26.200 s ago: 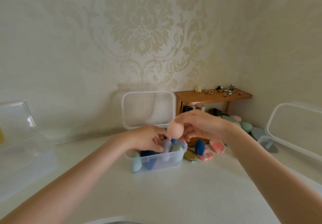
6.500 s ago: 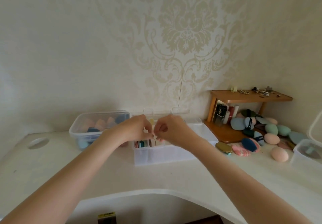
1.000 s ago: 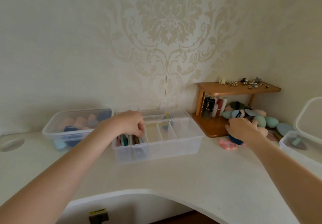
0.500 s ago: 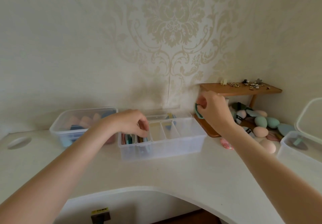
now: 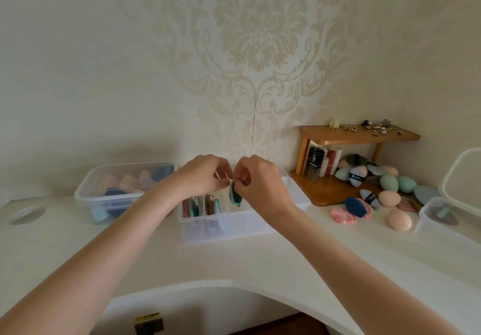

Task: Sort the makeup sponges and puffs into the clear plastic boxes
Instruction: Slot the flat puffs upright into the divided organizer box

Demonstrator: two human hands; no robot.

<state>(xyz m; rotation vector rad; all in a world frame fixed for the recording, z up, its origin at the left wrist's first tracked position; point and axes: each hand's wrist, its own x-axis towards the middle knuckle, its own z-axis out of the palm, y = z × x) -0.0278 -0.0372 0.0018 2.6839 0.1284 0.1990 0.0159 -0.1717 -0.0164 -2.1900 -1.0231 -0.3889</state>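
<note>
My right hand pinches a flat teal puff by its upper edge, and the puff hangs upright over the divided clear box. My left hand meets it at the top, its fingertips at the same edge. Several flat puffs stand on edge in the box's left compartments. A clear box of sponges sits at the left. Loose puffs and egg-shaped sponges lie in a pile at the right, by a wooden shelf.
The wooden shelf carries small trinkets on top and cosmetics underneath. An open clear box with its lid raised stands at the far right edge. A pink egg sponge and a pink marbled puff lie on the white desk. The desk's front edge curves inward.
My right hand has carried the teal puff from the pile at the right to the divided box. My left hand rose from the left compartments to meet it.
</note>
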